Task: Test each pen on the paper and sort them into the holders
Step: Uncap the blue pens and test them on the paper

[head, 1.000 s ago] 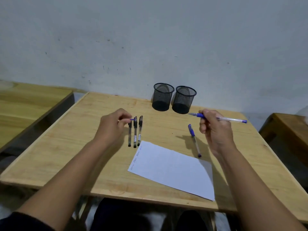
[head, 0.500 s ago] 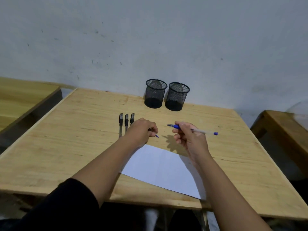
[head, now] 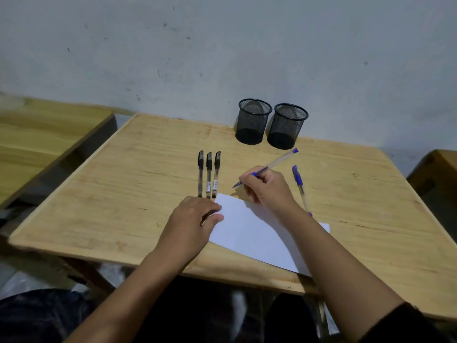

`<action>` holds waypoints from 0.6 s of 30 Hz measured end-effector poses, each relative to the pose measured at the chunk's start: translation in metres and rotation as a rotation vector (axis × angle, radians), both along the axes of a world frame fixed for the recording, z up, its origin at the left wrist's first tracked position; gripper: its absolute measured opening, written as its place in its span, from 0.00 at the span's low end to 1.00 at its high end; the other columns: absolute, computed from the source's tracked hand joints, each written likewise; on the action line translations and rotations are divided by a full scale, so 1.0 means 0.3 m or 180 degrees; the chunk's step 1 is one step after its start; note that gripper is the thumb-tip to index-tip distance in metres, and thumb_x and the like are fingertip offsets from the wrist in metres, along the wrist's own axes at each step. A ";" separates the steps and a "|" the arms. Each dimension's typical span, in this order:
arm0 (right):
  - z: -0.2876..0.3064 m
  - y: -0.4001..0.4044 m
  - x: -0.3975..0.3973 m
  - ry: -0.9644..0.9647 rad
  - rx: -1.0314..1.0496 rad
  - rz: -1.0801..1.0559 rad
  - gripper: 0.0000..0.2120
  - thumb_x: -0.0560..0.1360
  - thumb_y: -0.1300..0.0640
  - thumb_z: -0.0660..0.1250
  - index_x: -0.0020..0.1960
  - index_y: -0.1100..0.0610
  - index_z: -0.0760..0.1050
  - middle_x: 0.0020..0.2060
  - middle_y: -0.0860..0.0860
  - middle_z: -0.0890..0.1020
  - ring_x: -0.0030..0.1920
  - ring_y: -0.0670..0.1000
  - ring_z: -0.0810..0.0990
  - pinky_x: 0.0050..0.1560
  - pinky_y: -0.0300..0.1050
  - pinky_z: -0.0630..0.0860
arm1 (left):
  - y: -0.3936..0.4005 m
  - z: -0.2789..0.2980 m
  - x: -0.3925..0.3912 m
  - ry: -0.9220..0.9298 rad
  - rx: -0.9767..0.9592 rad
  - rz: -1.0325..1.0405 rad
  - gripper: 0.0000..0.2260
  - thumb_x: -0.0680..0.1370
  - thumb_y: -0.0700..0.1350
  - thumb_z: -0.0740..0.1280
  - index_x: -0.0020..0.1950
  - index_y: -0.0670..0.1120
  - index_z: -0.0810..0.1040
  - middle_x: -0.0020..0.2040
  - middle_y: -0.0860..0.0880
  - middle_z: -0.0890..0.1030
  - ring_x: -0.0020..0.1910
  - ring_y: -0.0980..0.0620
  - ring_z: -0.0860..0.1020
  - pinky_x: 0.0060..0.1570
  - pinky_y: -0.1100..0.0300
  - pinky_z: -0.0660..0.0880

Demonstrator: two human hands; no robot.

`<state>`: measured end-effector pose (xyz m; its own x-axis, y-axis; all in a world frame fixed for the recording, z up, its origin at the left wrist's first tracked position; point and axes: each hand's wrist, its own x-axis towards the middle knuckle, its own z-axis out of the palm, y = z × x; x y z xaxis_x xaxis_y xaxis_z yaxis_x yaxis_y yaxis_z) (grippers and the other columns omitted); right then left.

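My right hand (head: 267,189) grips an uncapped blue pen (head: 279,160) in a writing hold, its tip pointing down-left just past the far edge of the white paper (head: 249,233). My left hand (head: 195,219) rests on the paper's left edge with its fingers curled under; the blue cap it held does not show. Three capped black pens (head: 209,174) lie side by side just beyond the paper. A second blue pen (head: 300,189), capped, lies to the right of my right hand. Two black mesh holders (head: 253,122) (head: 286,126) stand side by side at the back.
The wooden table (head: 118,194) stands against a grey wall. Another wooden table (head: 37,134) is close on the left across a narrow gap, and a wooden edge (head: 437,174) shows at the far right.
My right hand turned the blue pen from level to a writing hold and lowered its tip toward the paper. My left hand moved back and settled on the paper's left edge.
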<state>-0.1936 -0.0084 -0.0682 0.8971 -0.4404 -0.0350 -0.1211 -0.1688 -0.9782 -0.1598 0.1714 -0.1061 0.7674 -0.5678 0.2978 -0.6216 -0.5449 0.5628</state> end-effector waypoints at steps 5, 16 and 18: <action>-0.050 0.042 0.054 0.0139 -0.0632 0.0193 0.07 0.73 0.58 0.65 0.42 0.61 0.78 0.29 0.49 0.77 0.31 0.45 0.74 0.34 0.38 0.71 | -0.004 -0.010 0.003 -0.0037 -0.0034 0.0008 0.11 0.73 0.48 0.69 0.54 0.48 0.81 0.52 0.52 0.83 0.54 0.53 0.75 0.51 0.69 0.63; -0.080 0.052 0.060 0.0037 -0.0866 0.0279 0.05 0.72 0.61 0.64 0.39 0.60 0.77 0.30 0.53 0.79 0.32 0.48 0.75 0.36 0.42 0.73 | -0.004 -0.023 0.004 0.0008 -0.0079 0.0011 0.13 0.75 0.50 0.67 0.58 0.49 0.79 0.55 0.54 0.81 0.57 0.57 0.72 0.52 0.71 0.60; -0.078 0.055 0.062 0.0067 -0.1007 0.0348 0.06 0.72 0.61 0.64 0.40 0.62 0.78 0.32 0.54 0.79 0.32 0.48 0.75 0.36 0.39 0.72 | -0.004 -0.024 0.005 -0.0006 -0.0074 0.0017 0.13 0.75 0.49 0.67 0.58 0.48 0.79 0.55 0.54 0.81 0.57 0.56 0.72 0.53 0.70 0.61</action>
<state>-0.1749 0.0082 -0.0916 0.9401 -0.3338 0.0690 -0.1052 -0.4770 -0.8726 -0.1585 0.1701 -0.1132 0.7698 -0.5566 0.3124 -0.6198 -0.5349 0.5743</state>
